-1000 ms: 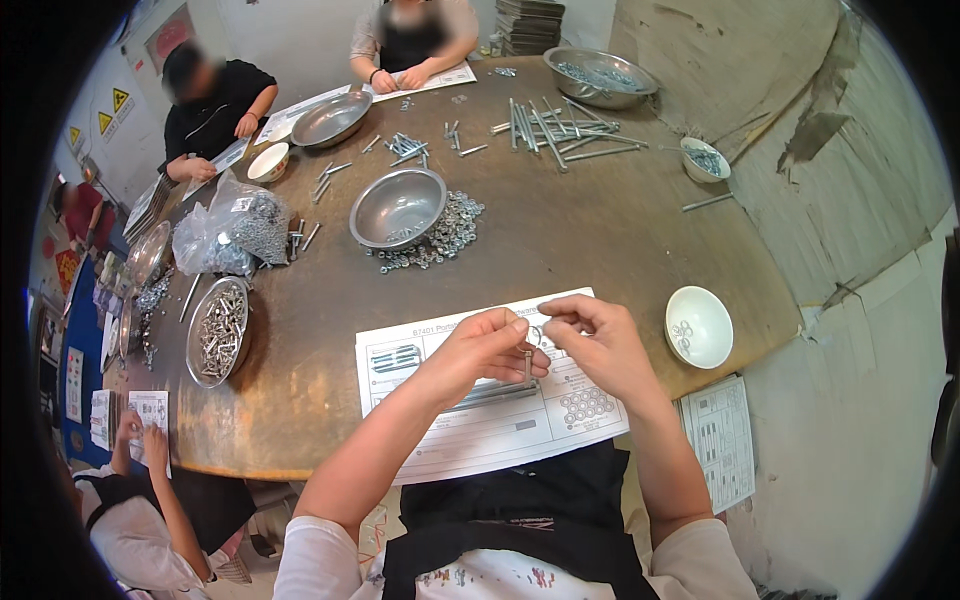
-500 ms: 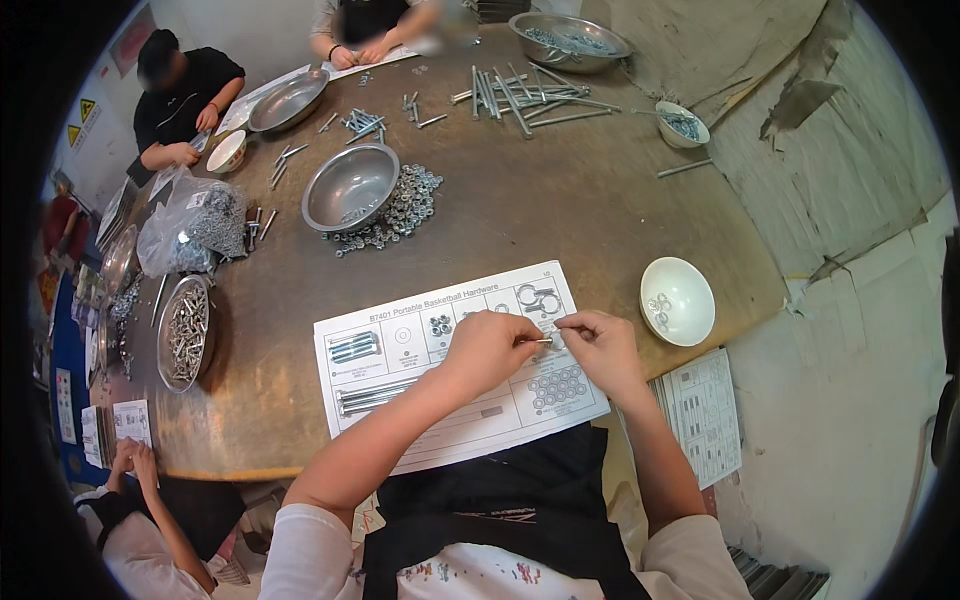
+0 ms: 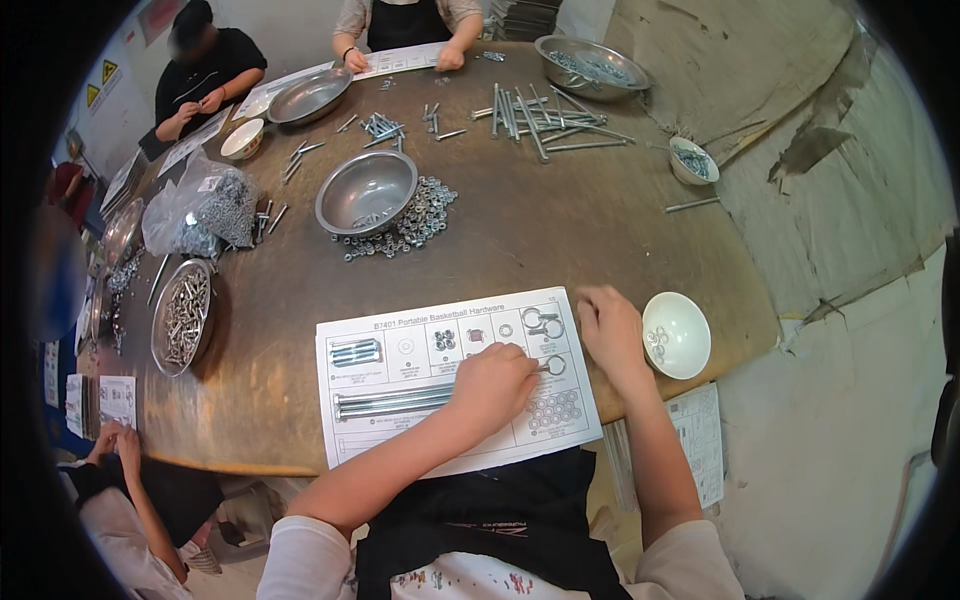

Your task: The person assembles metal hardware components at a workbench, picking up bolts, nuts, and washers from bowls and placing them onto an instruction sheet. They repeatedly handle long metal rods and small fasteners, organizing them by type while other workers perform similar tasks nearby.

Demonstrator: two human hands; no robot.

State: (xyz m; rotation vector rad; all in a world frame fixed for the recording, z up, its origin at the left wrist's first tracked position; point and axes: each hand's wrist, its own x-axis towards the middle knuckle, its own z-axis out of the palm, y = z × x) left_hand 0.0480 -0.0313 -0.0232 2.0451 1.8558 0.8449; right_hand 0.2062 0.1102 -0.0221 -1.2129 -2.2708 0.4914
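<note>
On the table in front of me lies a white printed sheet (image 3: 400,440) with pictures of bolts, nuts, rings and washers in boxes. My left hand (image 3: 495,385) rests over its right half, fingers curled together. A ring with a short stem (image 3: 552,366) shows at those fingertips; whether it is real or printed I cannot tell, and the inside of the grip is hidden. My right hand (image 3: 612,335) is just past the sheet's right edge, near a white bowl (image 3: 690,345) holding several small clear-looking rings. Its fingers are bent and blurred, with the tips partly hidden.
A steel bowl (image 3: 350,180) stands mid-table beside a heap of nuts (image 3: 425,220). At left are a bowl of bolts (image 3: 185,320) and a plastic bag of hardware (image 3: 205,210). Long bolts (image 3: 540,125) lie at the back. Other people work around the table.
My hands, close together over the sheet with a small metal piece at the left fingertips, have parted. The left lowered onto the sheet; the right moved toward the white bowl. My view shifted slightly.
</note>
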